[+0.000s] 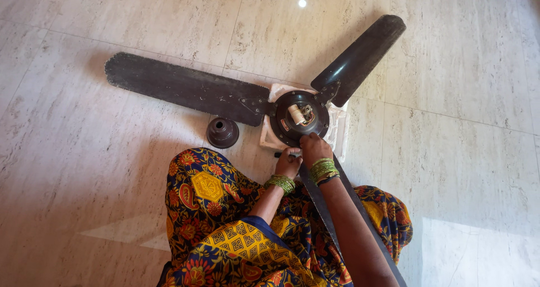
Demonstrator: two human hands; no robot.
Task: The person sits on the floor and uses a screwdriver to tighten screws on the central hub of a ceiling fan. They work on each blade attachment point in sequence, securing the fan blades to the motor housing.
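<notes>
With both hands closed at the fan motor (298, 117), left hand (288, 164) gripping a dark tool (278, 154), right hand (315, 147) pressing the hub rim: risk of tool slip, pinched fingers.

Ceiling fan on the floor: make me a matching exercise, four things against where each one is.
Things:
1. fan motor hub
2. dark bell-shaped cup
3. left hand
4. longest visible blade

Places:
A. stretching left across the tiles from the hub
B. on the white cloth, where the blades meet
C. alone on the floor, left of the hub
D. at the hub's near edge, on a dark tool

Pairs: 1-B, 2-C, 3-D, 4-A
</notes>
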